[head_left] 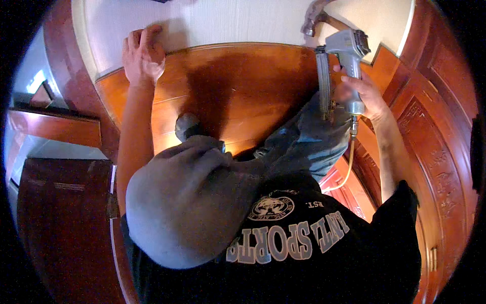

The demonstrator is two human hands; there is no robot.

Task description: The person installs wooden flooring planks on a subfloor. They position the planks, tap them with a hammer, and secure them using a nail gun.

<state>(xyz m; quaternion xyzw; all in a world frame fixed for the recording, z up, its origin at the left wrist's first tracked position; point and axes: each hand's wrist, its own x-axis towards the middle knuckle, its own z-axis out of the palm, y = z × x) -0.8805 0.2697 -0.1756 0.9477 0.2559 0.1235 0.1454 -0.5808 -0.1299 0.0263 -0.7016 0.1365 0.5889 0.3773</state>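
My right hand (pixel 365 92) is wrapped round the grip of a grey nail gun (pixel 346 43), held upright over the right side. Its long dark magazine (pixel 323 83) stands to the left of the grip. From the fitting at the grip's lower end hangs a yellowish air hose (pixel 349 169). At the upper left, my left hand (pixel 144 57) rests by the far edge of the orange-brown floorboards (pixel 243 66), where the pale sheet (pixel 223 23) begins. Its fingers are apart and slightly bent, with nothing visible in them. A hammer (pixel 320 19) lies on the sheet beyond the nail gun.
My bent knee (pixel 182 202) and a dark shoe (pixel 186 125) are over the boards. Carved wooden panelling (pixel 430 137) rises along the right. At left are a dark brown panel (pixel 66 218), a reddish wooden strip (pixel 61 126) and a pale, shiny floor (pixel 38 76).
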